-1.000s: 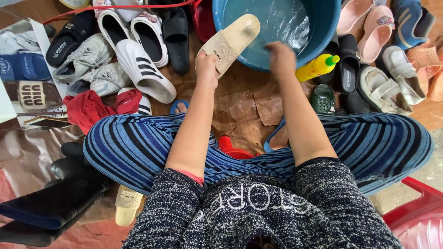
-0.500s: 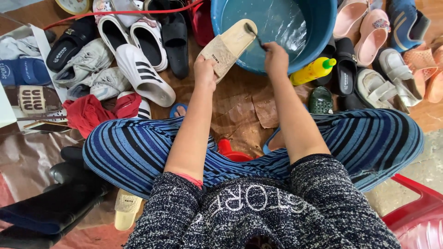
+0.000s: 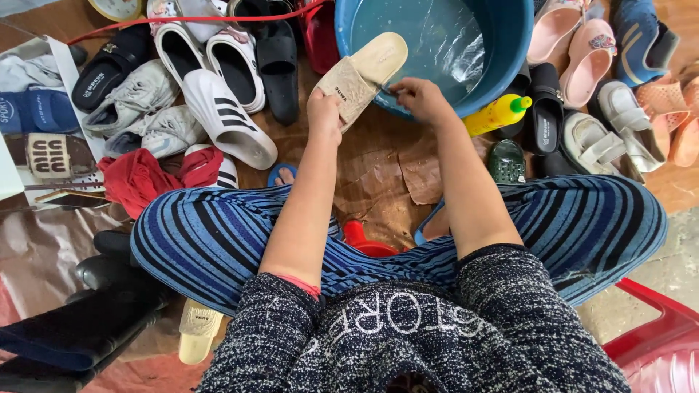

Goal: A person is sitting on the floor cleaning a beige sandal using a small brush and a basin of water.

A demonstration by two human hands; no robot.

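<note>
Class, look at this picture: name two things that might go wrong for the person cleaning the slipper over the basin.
1. The left hand holds the beige slipper only by one end over the blue basin; it might slip into the water.
2. The yellow bottle lies against the basin beside the right hand; an elbow could knock it.

The slipper [image 3: 362, 75] is beige with a pale cream sole. The basin [image 3: 513, 44] is blue. The bottle [image 3: 496, 114] is yellow with a green cap. The trousers [image 3: 218, 240] carry blue and black stripes. The white slide [image 3: 227, 116] bears black stripes. The cloth [image 3: 138, 178] is red.
</note>
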